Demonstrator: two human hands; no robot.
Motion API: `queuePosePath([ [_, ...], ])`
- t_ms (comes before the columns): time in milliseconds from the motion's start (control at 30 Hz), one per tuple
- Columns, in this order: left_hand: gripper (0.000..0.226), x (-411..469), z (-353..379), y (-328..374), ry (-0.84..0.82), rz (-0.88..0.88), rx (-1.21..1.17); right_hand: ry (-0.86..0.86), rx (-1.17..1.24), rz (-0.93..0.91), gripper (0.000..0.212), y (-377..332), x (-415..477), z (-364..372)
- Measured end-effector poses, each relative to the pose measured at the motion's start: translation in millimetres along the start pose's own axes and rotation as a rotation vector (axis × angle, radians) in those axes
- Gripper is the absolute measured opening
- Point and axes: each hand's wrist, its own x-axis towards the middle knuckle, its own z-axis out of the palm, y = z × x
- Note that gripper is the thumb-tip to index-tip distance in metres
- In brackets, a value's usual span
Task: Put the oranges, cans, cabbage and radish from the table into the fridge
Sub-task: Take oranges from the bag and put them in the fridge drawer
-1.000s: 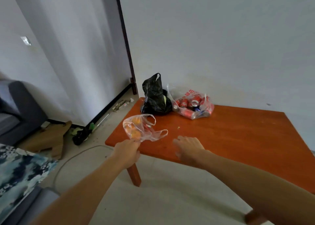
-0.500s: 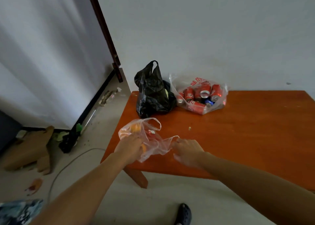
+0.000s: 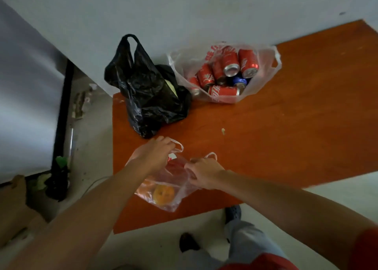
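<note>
A clear plastic bag of oranges [image 3: 163, 194] lies near the front left corner of the orange-brown table [image 3: 286, 126]. My left hand [image 3: 155, 155] grips one of its handles and my right hand [image 3: 204, 174] grips the other. Behind them stands a black plastic bag [image 3: 147, 98] with something pale green showing through its opening. To its right a clear bag of cans [image 3: 225, 75] holds several red cans and a blue one.
The table's back edge runs along a white wall. Left of the table, on the floor, lie a black rail, small litter, a dark bundle [image 3: 59, 179] and cardboard [image 3: 14, 206]. My legs and dark shoes [image 3: 233, 213] are at the table's front edge.
I have stepped close and look down on the table. My left hand moved from the bag's body to a handle, and my right hand closed on the other handle.
</note>
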Motion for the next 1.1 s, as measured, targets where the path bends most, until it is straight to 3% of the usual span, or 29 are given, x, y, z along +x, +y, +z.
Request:
queuePosePath([
  [200,0.053,28.6,35.7,-37.0,-0.208,0.191,0.13,-0.015,-0.032,0.081,0.094,-20.7,35.7,46.1],
  [300,0.061,30.9,50.8,-55.7,-0.241,0.289,0.204,0.005,-0.017,0.103,0.112,-38.9,45.6,73.6],
  [467,0.058,21.7,75.8,-73.1,-0.233,0.454,0.167,0.038,0.04,0.311,0.099,-70.9,39.6,96.0],
  [633,0.03,15.5,79.2,-74.9,-0.13,0.593,0.092,0.177,0.064,0.403,0.077,-89.8,22.3,96.3],
  [767,0.031,11.6,79.4,-80.9,-0.138,0.537,0.021,0.366,0.437,0.613,0.056,-116.5,20.1,89.9],
  [867,0.038,14.5,76.9,-85.5,-0.231,0.511,0.015,0.379,0.427,0.773,0.032,-127.9,25.5,88.7],
  [900,0.038,16.9,77.3,-88.0,-0.264,0.548,0.008,0.372,0.412,0.775,0.034,-130.7,27.2,90.9],
  [967,0.036,18.1,74.8,-92.7,-0.295,0.639,0.051,0.345,0.383,0.763,0.058,-133.2,30.7,98.7],
  [1100,0.057,1.6,73.8,-83.4,-0.287,0.768,0.166,0.294,0.332,0.811,0.084,-133.2,39.7,119.6],
])
